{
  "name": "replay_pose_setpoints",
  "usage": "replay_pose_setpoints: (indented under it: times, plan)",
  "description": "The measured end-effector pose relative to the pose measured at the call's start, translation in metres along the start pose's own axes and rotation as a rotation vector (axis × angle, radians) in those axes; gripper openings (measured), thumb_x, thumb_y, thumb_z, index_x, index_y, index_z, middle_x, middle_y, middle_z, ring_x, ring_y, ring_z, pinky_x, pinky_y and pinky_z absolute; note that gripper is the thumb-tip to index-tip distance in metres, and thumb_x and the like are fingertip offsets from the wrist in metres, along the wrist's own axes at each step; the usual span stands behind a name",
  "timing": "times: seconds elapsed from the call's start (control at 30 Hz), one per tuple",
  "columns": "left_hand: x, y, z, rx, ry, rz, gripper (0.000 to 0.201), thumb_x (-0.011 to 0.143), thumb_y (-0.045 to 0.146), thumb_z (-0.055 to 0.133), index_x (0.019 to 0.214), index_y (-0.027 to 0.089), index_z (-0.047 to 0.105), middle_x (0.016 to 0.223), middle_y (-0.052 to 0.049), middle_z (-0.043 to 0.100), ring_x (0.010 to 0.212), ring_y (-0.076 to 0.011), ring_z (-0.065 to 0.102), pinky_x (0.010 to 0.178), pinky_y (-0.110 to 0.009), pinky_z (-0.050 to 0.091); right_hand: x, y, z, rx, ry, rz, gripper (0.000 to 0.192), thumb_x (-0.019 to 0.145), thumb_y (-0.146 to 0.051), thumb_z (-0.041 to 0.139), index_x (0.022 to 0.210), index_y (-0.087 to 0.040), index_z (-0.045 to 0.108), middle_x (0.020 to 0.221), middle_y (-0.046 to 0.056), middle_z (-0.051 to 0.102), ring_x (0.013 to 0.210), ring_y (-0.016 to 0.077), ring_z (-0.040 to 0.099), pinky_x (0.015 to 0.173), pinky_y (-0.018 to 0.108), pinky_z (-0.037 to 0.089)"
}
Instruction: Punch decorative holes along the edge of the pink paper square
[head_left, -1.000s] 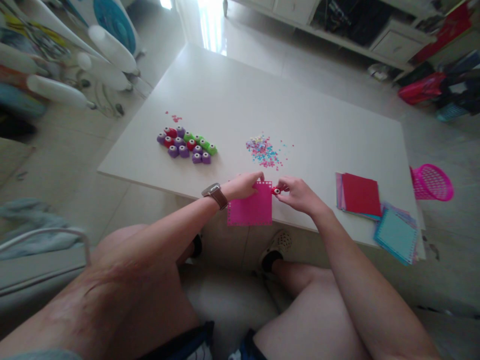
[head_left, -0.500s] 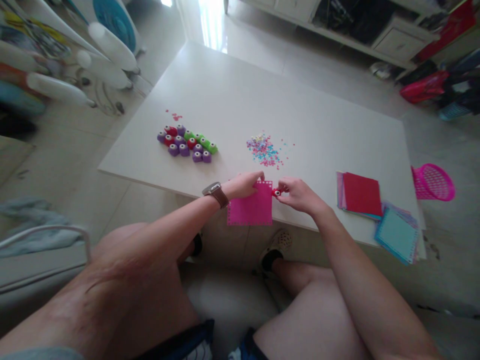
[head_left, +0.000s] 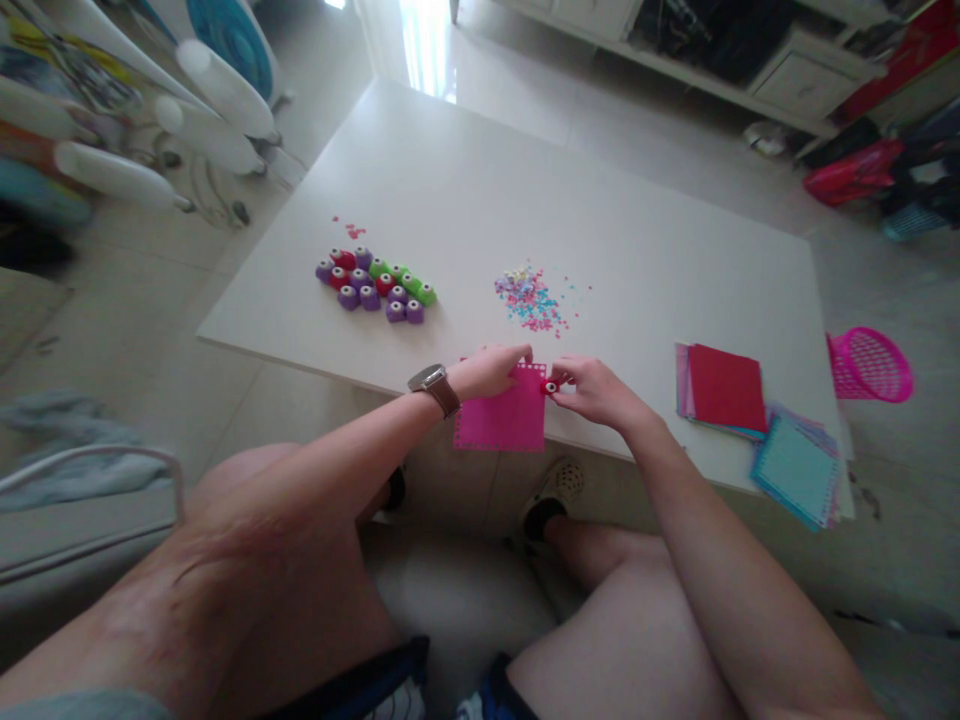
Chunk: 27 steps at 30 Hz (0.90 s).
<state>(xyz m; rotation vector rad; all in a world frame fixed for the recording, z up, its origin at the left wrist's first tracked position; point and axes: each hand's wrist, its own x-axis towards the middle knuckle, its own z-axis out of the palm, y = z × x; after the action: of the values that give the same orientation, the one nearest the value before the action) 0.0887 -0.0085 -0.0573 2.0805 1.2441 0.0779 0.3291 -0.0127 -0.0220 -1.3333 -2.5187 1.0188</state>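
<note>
A pink sheet of paper (head_left: 501,422) with punched shapes along its edges lies over the front edge of the table. My left hand (head_left: 491,371) is closed on its upper part, fingers bent at the top edge. At the sheet's right edge sits a small red craft punch (head_left: 550,387), gripped between the thumb and fingers of my right hand (head_left: 592,388). The punch meets the paper's edge; whether the paper is inside its slot is too small to tell. Just beyond the sheet lies a pile of small coloured paper cut-outs (head_left: 529,298).
Several purple, red and green punches (head_left: 369,280) stand in a group at the left. Past them lie a few red cut-outs (head_left: 354,232). On the right are a stack of red paper (head_left: 726,388) and edge-punched blue sheets (head_left: 795,468). A pink basket (head_left: 874,366) stands beyond the table (head_left: 637,240).
The red punch has shifted slightly left, closer against the right edge of the pink paper. My left hand keeps its hold on the sheet.
</note>
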Motion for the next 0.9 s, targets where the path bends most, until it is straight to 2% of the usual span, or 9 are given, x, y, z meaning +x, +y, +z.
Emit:
replay_pose_setpoints:
  times: [0.1, 0.17, 0.23, 0.37, 0.43, 0.57, 0.9]
  plan:
    - [-0.004, 0.005, 0.001, 0.041, 0.033, 0.030, 0.049, 0.093, 0.009, 0.056, 0.138, 0.024, 0.067, 0.123, -0.009, 0.077, 0.117, -0.0258, 0.069, 0.097, -0.036, 0.049, 0.000, -0.002, 0.001, -0.008, -0.034, 0.014, 0.015, 0.087, -0.004, 0.074, 0.089, -0.019, 0.075, 0.091, 0.004, 0.074, 0.087, 0.0191, 0.068, 0.081, 0.029, 0.048]
    - [-0.008, 0.010, 0.002, 0.094, 0.116, 0.052, 0.051, 0.091, 0.009, 0.059, 0.139, 0.024, 0.067, 0.135, -0.012, 0.072, 0.128, -0.0296, 0.063, 0.102, -0.041, 0.048, 0.000, -0.003, 0.001, -0.006, -0.066, 0.054, 0.017, 0.087, -0.003, 0.074, 0.090, -0.019, 0.076, 0.093, 0.004, 0.076, 0.088, 0.0194, 0.070, 0.081, 0.028, 0.050]
    - [-0.010, 0.015, 0.002, 0.134, 0.180, 0.065, 0.047, 0.091, 0.011, 0.062, 0.136, 0.023, 0.069, 0.137, -0.014, 0.068, 0.130, -0.0320, 0.060, 0.103, -0.044, 0.048, 0.000, -0.004, 0.000, 0.014, -0.087, 0.121, 0.014, 0.088, -0.005, 0.076, 0.092, -0.019, 0.077, 0.096, 0.005, 0.078, 0.087, 0.0195, 0.071, 0.079, 0.028, 0.052]
    - [-0.010, 0.022, 0.004, 0.061, 0.069, 0.051, 0.024, 0.095, 0.017, 0.061, 0.115, 0.018, 0.074, 0.115, -0.012, 0.075, 0.103, -0.0255, 0.068, 0.086, -0.036, 0.050, 0.001, -0.002, -0.002, 0.122, -0.080, 0.278, 0.010, 0.096, -0.023, 0.081, 0.105, -0.019, 0.079, 0.105, 0.008, 0.082, 0.086, 0.0204, 0.074, 0.076, 0.029, 0.055]
    - [-0.009, 0.022, 0.007, 0.044, 0.022, 0.041, 0.016, 0.095, 0.020, 0.064, 0.107, 0.018, 0.074, 0.107, -0.010, 0.077, 0.095, -0.0236, 0.070, 0.080, -0.033, 0.050, 0.002, 0.002, -0.002, 0.179, -0.104, 0.331, 0.009, 0.099, -0.027, 0.079, 0.105, -0.020, 0.079, 0.105, 0.009, 0.083, 0.087, 0.0209, 0.076, 0.076, 0.029, 0.057]
    - [-0.008, 0.020, 0.011, 0.086, 0.022, 0.048, 0.012, 0.092, 0.023, 0.071, 0.102, 0.018, 0.074, 0.106, -0.010, 0.078, 0.094, -0.0241, 0.072, 0.079, -0.032, 0.051, 0.003, 0.008, 0.000, 0.245, -0.144, 0.376, 0.008, 0.097, -0.028, 0.081, 0.096, -0.019, 0.080, 0.101, 0.008, 0.083, 0.086, 0.0217, 0.077, 0.077, 0.030, 0.059]
    - [-0.007, 0.019, 0.011, 0.069, 0.019, 0.057, 0.013, 0.094, 0.025, 0.068, 0.102, 0.018, 0.074, 0.106, -0.011, 0.079, 0.096, -0.0255, 0.074, 0.080, -0.033, 0.051, 0.007, 0.003, 0.003, 0.313, -0.082, 0.380, 0.005, 0.094, -0.022, 0.081, 0.092, -0.018, 0.081, 0.090, 0.008, 0.083, 0.085, 0.0222, 0.077, 0.074, 0.029, 0.059]
